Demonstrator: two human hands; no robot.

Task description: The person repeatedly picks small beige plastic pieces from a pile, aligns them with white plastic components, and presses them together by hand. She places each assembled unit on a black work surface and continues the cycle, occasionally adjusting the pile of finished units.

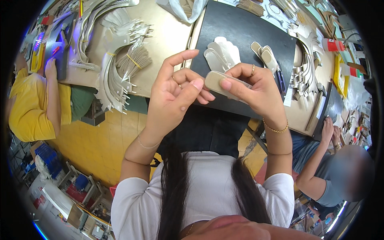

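Observation:
Above the near edge of a black mat [244,28], my right hand [260,88] pinches a flat beige strip with a rounded end [214,81] between thumb and fingers. My left hand [172,88] is beside that rounded end, its index finger stretched out and its thumb apart from the other fingers. Whether its fingertips touch the strip I cannot tell. Beyond my hands, a fan of whitish flat pieces [229,52] lies on the mat. To its right is a small stack of similar round-ended strips [267,56], with dark pens [281,82] next to it.
Curved pale pieces [106,80] and a banded bundle [134,60] cover the table on the left. More curved pieces [304,68] lie right of the mat. A person in yellow [30,106] works at left; another person's hands [329,130] are at right.

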